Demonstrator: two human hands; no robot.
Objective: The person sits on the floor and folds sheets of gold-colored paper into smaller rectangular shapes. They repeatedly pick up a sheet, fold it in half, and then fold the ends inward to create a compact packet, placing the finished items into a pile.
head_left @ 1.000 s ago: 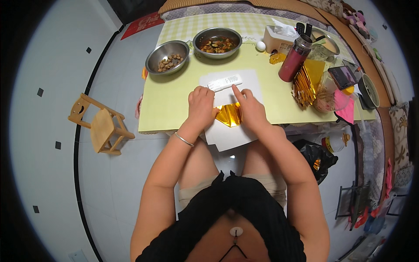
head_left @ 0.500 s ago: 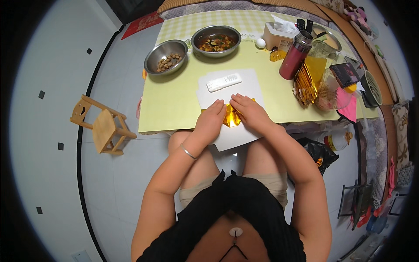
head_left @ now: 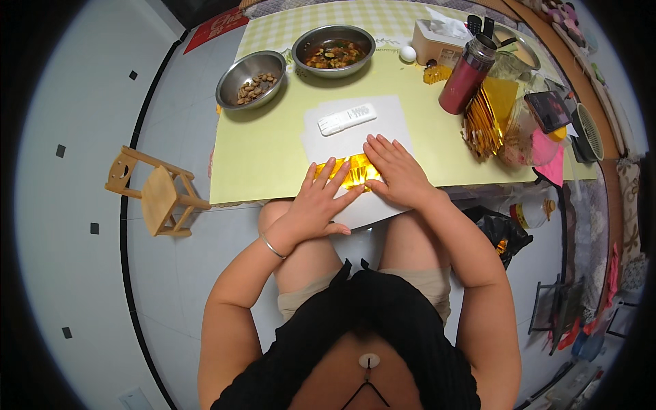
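Note:
A shiny gold foil sheet (head_left: 355,174), folded, lies on white paper (head_left: 389,113) at the table's near edge. My left hand (head_left: 320,198) rests on the foil's left part, its fingers spread and flat. On the right end of the foil lies my right hand (head_left: 398,171), palm down with the fingers stretched out; its thumb reaches toward the left hand's fingertips. Parts of the foil are hidden under both hands. Just beyond them on the paper is a white oblong plastic object (head_left: 347,119).
Two steel bowls stand far left: one with peanuts (head_left: 251,78), one with food in broth (head_left: 333,51). To the right are a red thermos (head_left: 468,75), a stack of folded gold foil (head_left: 484,126) and a phone (head_left: 548,111). A small wooden chair (head_left: 158,195) stands left.
My left hand has shifted left and nearer, its fingers now spread apart. My right hand has moved slightly right. The gold foil now shows as a wider, flatter strip.

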